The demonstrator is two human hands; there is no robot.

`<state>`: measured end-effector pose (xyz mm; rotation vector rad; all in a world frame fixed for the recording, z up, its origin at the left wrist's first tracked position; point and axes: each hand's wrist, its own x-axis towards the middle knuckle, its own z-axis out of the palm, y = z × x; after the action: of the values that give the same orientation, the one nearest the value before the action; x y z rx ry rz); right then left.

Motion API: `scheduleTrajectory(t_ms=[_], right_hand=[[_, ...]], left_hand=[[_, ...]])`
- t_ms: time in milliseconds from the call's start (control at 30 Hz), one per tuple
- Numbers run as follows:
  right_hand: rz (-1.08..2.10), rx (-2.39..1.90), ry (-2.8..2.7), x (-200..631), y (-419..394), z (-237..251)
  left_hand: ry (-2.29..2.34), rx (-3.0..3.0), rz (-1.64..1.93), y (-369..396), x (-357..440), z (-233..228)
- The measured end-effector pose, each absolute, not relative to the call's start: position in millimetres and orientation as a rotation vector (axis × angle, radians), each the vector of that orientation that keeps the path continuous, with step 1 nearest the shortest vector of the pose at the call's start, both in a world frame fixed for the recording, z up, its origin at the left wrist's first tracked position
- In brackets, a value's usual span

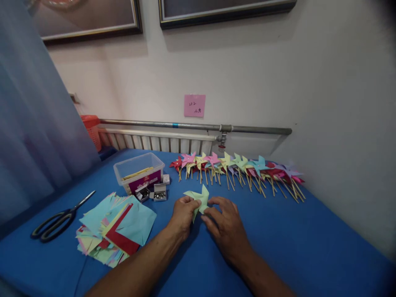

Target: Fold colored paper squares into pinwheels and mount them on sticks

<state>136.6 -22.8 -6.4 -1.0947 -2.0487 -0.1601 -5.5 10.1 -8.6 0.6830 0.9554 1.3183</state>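
Observation:
A pale green paper pinwheel (202, 197), its blades folded in, is held just above the blue-covered table. My left hand (184, 212) is closed on its left side, thumb pressed on top near the middle. At its right edge, the curled fingers and thumb of my right hand (225, 222) grip a blade; the exact contact is partly hidden. Left of my hands lies a loose pile of colored paper squares (136, 222), light blue and red on top. Small open boxes of metal pins (160, 194) sit beyond the pile.
A clear plastic tub (139, 165) holds thin yellow sticks. Black-handled scissors (62, 220) lie at the left. Several finished pinwheels on sticks (238, 167) line the table's back. Behind are a radiator pipe (260, 130), an orange basket (93, 130) and a blue curtain (40, 111).

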Motion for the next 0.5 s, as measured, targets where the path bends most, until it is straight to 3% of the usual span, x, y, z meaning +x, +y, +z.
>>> scheduleTrajectory(t_ms=[233,500], right_hand=[[0.023,-1.099,-2.026,135.1,-22.3,-7.5],[0.574,-1.172,-1.857,139.1,-19.6,-5.9]], left_hand=[[0.886,0.654,1.310,9.6,-4.8,-7.7],[0.909,0.652,1.313,13.4,-8.6,-6.8]])
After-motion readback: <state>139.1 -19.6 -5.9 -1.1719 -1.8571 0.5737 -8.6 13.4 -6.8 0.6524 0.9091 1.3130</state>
